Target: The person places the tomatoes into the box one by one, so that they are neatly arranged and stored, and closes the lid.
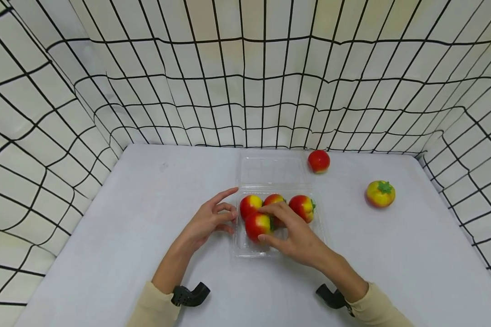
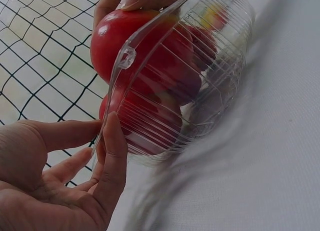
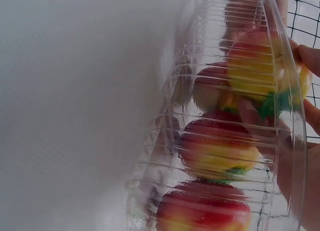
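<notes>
A clear plastic clamshell box (image 1: 245, 250) lies with its lid (image 1: 273, 170) folded back, away from me. Several red-and-yellow fruits with green calyxes sit in its tray, among them one at the back left (image 1: 249, 205) and one at the right (image 1: 302, 208). My right hand (image 1: 296, 236) grips the front-left fruit (image 1: 257, 227), thumb on the near side and fingers over the far side; it looks raised above the others. At the box's left rim, my left hand (image 1: 207, 222) pinches the plastic edge between thumb and fingers, as the left wrist view (image 2: 75, 176) shows.
Beside the lid's right edge rests a red fruit (image 1: 318, 161). Farther right on the white table (image 1: 147, 195) sits a yellow fruit (image 1: 380, 194) with a green calyx. Black netting (image 1: 263, 81) over pale walls bounds the table at the back and both sides.
</notes>
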Motion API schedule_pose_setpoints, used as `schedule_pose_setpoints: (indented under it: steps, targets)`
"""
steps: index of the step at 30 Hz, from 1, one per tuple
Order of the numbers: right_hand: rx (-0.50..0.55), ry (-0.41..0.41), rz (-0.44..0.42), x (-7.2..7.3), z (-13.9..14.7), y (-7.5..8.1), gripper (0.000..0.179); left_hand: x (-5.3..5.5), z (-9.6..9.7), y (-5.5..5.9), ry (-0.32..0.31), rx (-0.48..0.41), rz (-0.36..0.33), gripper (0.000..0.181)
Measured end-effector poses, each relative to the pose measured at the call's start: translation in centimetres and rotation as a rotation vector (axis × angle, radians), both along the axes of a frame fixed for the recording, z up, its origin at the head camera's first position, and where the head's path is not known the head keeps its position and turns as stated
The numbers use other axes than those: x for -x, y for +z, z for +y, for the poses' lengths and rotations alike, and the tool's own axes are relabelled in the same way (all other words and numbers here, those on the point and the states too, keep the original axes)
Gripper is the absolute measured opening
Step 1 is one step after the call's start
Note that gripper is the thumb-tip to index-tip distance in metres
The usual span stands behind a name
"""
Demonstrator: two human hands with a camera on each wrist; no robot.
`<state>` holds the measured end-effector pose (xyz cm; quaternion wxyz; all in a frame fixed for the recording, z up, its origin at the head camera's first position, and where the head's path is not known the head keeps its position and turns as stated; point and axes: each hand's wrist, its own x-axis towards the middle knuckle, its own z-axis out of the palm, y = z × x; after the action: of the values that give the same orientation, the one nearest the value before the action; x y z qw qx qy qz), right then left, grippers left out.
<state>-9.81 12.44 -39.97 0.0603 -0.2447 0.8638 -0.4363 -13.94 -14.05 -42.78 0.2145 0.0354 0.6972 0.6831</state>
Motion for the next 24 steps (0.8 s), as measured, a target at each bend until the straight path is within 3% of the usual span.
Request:
schedule_pose_setpoints:
  steps: [24]
  targets:
    - [-0.038, 0.042, -0.01, -0.59, -0.78, -0.65, 0.057, -0.25, 0.1, 0.29, -0.001, 0.001, 0.003, 0.068]
